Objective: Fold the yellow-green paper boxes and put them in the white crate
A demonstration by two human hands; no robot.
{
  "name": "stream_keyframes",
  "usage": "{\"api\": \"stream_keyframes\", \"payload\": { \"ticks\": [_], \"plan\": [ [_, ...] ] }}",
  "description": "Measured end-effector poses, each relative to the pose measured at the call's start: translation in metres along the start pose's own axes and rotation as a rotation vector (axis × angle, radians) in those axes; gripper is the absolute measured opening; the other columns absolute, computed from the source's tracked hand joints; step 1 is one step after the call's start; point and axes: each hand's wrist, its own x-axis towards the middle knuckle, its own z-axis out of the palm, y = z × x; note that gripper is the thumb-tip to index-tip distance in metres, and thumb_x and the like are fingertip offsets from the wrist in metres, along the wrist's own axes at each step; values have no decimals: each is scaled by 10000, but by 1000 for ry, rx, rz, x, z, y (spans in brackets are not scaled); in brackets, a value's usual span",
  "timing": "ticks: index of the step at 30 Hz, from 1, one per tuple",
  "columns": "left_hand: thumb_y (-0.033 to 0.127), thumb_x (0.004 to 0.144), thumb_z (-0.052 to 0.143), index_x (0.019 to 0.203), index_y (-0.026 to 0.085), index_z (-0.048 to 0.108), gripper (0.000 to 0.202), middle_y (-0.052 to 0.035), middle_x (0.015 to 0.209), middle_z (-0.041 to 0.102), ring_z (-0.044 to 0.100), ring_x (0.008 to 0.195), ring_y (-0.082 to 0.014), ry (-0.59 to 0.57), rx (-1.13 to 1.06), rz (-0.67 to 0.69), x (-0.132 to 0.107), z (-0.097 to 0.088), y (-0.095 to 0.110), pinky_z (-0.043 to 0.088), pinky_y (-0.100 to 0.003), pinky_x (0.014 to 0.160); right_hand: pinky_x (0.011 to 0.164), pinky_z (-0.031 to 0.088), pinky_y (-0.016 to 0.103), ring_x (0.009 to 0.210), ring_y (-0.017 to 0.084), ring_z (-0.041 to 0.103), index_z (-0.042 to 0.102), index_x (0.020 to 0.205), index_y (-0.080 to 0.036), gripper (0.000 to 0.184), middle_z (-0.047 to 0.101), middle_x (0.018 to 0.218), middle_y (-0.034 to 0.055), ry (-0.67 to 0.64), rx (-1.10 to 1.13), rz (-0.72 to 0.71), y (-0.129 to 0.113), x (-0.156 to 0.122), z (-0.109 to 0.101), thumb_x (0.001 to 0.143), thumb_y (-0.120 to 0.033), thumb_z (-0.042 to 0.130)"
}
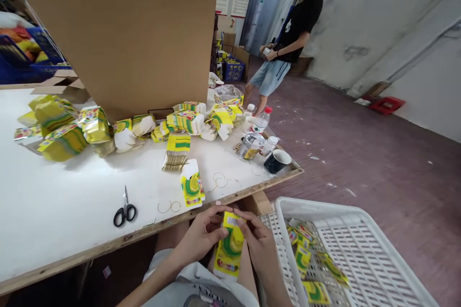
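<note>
Between my two hands, above my lap, is a small yellow and green printed box [229,249], its barcode end up. My left hand [207,230] pinches its left edge near the top, thumb on the front face. On the opposite edge, my right hand [255,235] grips the upper corner, fingers bent over the top. On the table in front lies a flat yellow box blank [192,189] with a white flap. Behind it stands a stack of folded blanks [177,151]. Black-handled scissors [125,212] rest to the left, beside several loose rubber bands [220,180].
A white plastic basket [360,216] with several yellow boxes stands at my right. Bundles of blanks [65,141] line the table's back before a large cardboard sheet [144,38]. A dark mug [277,161], jar [251,146] and bottles crowd the right corner. Another person [288,43] stands beyond.
</note>
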Motion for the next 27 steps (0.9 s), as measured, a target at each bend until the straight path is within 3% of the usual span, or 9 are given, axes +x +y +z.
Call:
{"api": "stream_keyframes", "payload": {
  "ticks": [6, 8, 12, 14, 17, 19, 22, 24, 27],
  "plan": [
    [293, 902, 582, 1187, 196, 643, 307, -120, 1160, 711, 669, 1017, -246, 56, 244, 65, 4, 2, -11, 518, -358, 890, 759, 541, 383, 842, 267, 682, 772, 891, -217, 288, 749, 898, 89, 78, -119, -32, -7, -1, -11, 810, -472, 665],
    [268, 906, 559, 1265, 225, 598, 364, -116, 1287, 655, 606, 1179, -267, 146, 416, 107, 6, -9, -16, 464, -416, 1015, 780, 519, 418, 848, 287, 667, 769, 893, -208, 333, 736, 900, 109, 234, -330, -111, -14, -4, -32, 826, -500, 623],
    [173, 805, 641, 1405, 223, 465, 627, -115, 1522, 436, 312, 1443, -306, 415, 888, 160, 10, -48, -27, 204, -552, 1182, 967, 379, 540, 984, 360, 589, 756, 986, -147, 494, 675, 1004, 181, 700, -876, -315, -27, -7, -92, 852, -568, 535],
    [99, 751, 647, 1372, 184, 506, 643, -139, 1495, 471, 349, 1423, -330, 450, 1025, 128, 11, -66, -32, 184, -591, 1178, 977, 367, 541, 1002, 367, 574, 749, 1012, -144, 530, 658, 1042, 187, 725, -939, -309, -26, -5, -106, 844, -594, 523],
    [90, 791, 588, 1175, 187, 673, 405, -123, 1369, 610, 508, 1318, -315, 439, 1055, 121, 11, -79, -38, 326, -548, 1139, 783, 475, 454, 790, 295, 608, 751, 964, -182, 487, 697, 975, 146, 541, -713, -149, -15, 1, -83, 796, -605, 576],
    [140, 867, 521, 1072, 216, 724, 298, -102, 1280, 680, 586, 1242, -292, 447, 1043, 146, 9, -77, -38, 415, -512, 1090, 702, 494, 403, 722, 269, 621, 757, 916, -202, 449, 734, 914, 117, 391, -493, -24, -4, 7, -47, 776, -602, 609],
    [175, 929, 446, 1090, 261, 723, 331, -73, 1222, 715, 631, 1189, -256, 469, 1020, 229, 1, -66, -35, 442, -476, 1080, 618, 501, 344, 635, 232, 627, 769, 857, -205, 436, 756, 790, 80, 182, -184, 97, 11, 17, 9, 791, -604, 608],
    [157, 938, 442, 1131, 277, 710, 351, -64, 1230, 711, 623, 1202, -238, 380, 967, 362, -7, -55, -34, 434, -448, 1096, 550, 487, 316, 548, 198, 602, 767, 818, -191, 436, 740, 698, 55, 69, -7, 167, 18, 23, 33, 793, -600, 618],
    [135, 937, 468, 1171, 288, 696, 362, -68, 1268, 689, 584, 1252, -234, 134, 852, 506, -17, -38, -35, 410, -440, 1118, 622, 528, 322, 658, 217, 671, 751, 863, -178, 371, 743, 720, 39, 8, 199, 224, 26, 29, 41, 723, -521, 738]
  ]
}}
